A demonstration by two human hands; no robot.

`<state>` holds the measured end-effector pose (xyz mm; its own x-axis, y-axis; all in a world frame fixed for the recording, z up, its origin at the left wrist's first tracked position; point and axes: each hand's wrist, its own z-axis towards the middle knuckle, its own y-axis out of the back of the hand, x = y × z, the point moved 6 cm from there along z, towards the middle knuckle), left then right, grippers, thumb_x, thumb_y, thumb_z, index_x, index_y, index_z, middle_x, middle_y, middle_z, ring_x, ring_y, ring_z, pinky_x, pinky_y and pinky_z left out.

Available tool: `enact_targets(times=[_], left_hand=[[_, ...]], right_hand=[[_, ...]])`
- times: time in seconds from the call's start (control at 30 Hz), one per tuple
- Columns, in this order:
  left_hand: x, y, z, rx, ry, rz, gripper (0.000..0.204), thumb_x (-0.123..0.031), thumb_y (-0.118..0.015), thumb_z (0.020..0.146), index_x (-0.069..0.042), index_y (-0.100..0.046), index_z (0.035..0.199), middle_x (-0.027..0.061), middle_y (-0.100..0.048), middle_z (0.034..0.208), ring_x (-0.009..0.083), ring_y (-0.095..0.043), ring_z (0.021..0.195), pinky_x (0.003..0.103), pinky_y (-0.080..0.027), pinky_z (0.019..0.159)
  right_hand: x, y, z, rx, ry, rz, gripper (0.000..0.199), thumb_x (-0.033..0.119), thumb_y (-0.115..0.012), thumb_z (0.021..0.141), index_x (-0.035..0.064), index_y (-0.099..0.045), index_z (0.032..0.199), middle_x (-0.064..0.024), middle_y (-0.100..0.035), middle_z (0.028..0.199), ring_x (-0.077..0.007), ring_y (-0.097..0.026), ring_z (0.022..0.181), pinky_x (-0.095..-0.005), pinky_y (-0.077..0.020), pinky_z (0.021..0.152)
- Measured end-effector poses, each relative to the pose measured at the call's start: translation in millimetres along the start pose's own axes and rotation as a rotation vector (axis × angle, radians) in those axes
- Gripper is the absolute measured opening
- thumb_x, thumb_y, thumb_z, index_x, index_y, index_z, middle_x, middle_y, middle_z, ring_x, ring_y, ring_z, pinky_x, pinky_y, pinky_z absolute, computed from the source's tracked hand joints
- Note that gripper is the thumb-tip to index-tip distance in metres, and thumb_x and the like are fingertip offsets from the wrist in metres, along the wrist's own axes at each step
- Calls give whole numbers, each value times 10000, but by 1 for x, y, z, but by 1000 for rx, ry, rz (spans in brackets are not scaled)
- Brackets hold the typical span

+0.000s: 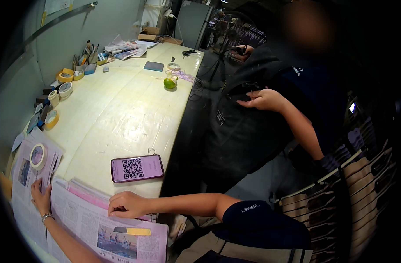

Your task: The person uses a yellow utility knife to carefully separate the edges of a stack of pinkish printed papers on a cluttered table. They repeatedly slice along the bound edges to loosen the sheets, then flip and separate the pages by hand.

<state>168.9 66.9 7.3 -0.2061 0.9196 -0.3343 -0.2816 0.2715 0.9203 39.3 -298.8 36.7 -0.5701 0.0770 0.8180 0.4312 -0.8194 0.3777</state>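
My left hand (41, 197) lies on a spread newspaper (23, 197) at the near left, fingers apart, with a metal-banded bracelet or watch at the wrist. Just beyond its fingertips a roll of masking tape (38, 156) rests on the paper. My right hand (125, 204) is closed, its fingers curled down over the upper edge of a newspaper stack (75, 206); what they hold, if anything, is hidden. A small grey-and-yellow strip (132, 230) lies on that stack, nearer to me. Beyond my right hand a phone (137, 168) shows a square code.
Tape rolls (65, 90), brushes (92, 57) and small boxes line the wall side of the pale table (108, 118). A green fruit (170, 83) and a blue-grey block (153, 66) lie farther off. Another person's hand (266, 100) is at a large black cloth item (246, 131) beside the table.
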Motion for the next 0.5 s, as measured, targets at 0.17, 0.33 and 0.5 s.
enact_targets(times=[0.17,0.33,0.5], left_hand=[[4,-4,3,14,3,-28,518,-384,-698,759,-215,-561,1229,-44,-495,1286,203,-475,1194,694,-165,986],[-2,0,0,-1,-9,-3,494,-367,-681,775,-198,-561,1224,-30,-509,1269,211,-467,1206,674,-207,982],[0,1,1,-11,-5,-13,520,-375,-701,756,-199,-567,1227,-28,-500,1278,213,-484,1178,669,-188,990]], right_hand=[[0,0,0,-2,-7,13,63,93,-638,809,43,-669,833,-54,-572,709,-176,-522,599,-297,-405,534],[-3,-1,-1,-9,1,24,65,92,-639,808,41,-668,836,-55,-574,712,-180,-528,610,-296,-410,540],[-4,-1,-1,5,-20,15,69,93,-639,808,38,-668,837,-58,-577,713,-184,-540,626,-300,-418,550]])
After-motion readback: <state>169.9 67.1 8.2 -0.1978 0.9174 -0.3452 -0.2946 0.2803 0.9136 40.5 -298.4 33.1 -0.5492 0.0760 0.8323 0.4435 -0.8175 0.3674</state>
